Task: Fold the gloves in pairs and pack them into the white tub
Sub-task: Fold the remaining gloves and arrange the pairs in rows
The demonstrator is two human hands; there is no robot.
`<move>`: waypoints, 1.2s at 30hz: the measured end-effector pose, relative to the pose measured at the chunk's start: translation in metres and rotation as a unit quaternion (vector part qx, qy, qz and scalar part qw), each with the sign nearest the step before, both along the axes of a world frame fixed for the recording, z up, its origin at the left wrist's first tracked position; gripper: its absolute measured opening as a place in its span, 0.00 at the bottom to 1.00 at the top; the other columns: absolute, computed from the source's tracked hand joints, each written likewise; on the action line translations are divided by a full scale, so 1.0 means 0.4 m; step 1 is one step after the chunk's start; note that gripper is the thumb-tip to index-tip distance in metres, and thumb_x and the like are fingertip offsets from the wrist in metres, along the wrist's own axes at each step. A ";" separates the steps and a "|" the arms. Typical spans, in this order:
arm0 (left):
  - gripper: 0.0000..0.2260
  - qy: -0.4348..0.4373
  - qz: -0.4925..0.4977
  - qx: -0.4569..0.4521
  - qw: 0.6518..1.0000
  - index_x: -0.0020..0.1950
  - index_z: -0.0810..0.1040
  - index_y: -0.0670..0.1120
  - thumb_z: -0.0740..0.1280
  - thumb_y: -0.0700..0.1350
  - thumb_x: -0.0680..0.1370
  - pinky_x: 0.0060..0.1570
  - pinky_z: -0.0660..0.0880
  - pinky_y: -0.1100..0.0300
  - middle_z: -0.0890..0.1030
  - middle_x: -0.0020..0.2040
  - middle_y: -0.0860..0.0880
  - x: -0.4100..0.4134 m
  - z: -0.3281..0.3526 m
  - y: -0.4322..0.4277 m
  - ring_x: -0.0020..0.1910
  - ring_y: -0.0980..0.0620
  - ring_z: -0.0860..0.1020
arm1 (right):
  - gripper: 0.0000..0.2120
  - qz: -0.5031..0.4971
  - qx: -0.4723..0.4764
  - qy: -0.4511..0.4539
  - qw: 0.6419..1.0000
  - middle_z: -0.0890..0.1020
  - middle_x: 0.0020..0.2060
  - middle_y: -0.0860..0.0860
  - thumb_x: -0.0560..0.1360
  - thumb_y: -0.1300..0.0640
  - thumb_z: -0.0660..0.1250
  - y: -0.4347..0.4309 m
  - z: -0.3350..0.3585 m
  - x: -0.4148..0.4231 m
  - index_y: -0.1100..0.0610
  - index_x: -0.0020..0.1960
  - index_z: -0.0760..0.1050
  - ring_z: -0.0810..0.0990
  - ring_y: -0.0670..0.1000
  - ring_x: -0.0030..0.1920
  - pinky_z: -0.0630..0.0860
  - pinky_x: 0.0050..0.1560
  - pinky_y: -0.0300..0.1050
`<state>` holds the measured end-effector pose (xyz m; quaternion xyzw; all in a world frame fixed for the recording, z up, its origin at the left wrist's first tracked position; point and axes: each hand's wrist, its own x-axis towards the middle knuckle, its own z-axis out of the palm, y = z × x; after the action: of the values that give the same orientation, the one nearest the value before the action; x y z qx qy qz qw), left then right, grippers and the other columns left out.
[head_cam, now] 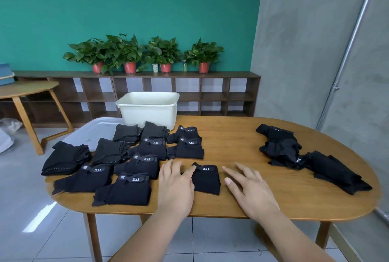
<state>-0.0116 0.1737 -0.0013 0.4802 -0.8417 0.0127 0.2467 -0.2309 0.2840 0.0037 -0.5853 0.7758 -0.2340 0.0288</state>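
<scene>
Leaning over wooden table (242, 141), both hands flat, gripping nothing. White tub (149, 112) far beyond left hand (175, 186). Folded pairs (126, 167) spread left of it. Unfolded glove heap (305, 156) out past right hand (250, 186). Lone folded pair (207, 180) between hands: left thumb (189, 172) touches its edge, right hand just beside, fingers spread.

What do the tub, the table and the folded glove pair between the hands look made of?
White tub: likely moulded plastic, smooth, faintly glossy, rolled rim. Table: wood or veneer, visible grain, satin sheen. Folded glove pair: matte black fabric, soft creases; the 5.11 wrist strap may be rubber, unclear.
</scene>
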 end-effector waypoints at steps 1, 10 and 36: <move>0.19 0.008 0.003 -0.011 1.000 0.74 0.78 0.56 0.64 0.47 0.83 0.80 0.59 0.42 0.72 0.76 0.46 -0.001 0.006 0.003 0.79 0.40 0.61 | 0.28 -0.006 -0.002 -0.005 1.000 0.61 0.79 0.37 0.80 0.26 0.44 0.001 0.001 0.000 0.27 0.77 0.61 0.57 0.44 0.78 0.64 0.77 0.52; 0.32 -0.167 -0.129 0.117 0.970 0.87 0.45 0.51 0.41 0.65 0.86 0.82 0.35 0.47 0.39 0.86 0.50 -0.070 0.031 0.111 0.84 0.49 0.34 | 0.36 -0.027 -0.003 0.008 1.000 0.70 0.75 0.38 0.78 0.24 0.39 -0.005 -0.010 -0.001 0.35 0.76 0.69 0.61 0.44 0.76 0.67 0.75 0.49; 0.38 -0.179 -0.033 0.160 0.970 0.86 0.36 0.53 0.37 0.72 0.81 0.80 0.32 0.39 0.32 0.85 0.51 -0.070 0.027 -0.024 0.81 0.49 0.27 | 0.30 -0.036 0.003 0.024 0.999 0.68 0.75 0.37 0.81 0.28 0.45 -0.012 -0.013 0.005 0.37 0.75 0.71 0.60 0.43 0.76 0.65 0.75 0.48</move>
<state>-0.0395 0.1639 0.0096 0.4754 -0.8785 -0.0446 0.0121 -0.2290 0.2790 -0.0017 -0.5627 0.7972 -0.2187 0.0036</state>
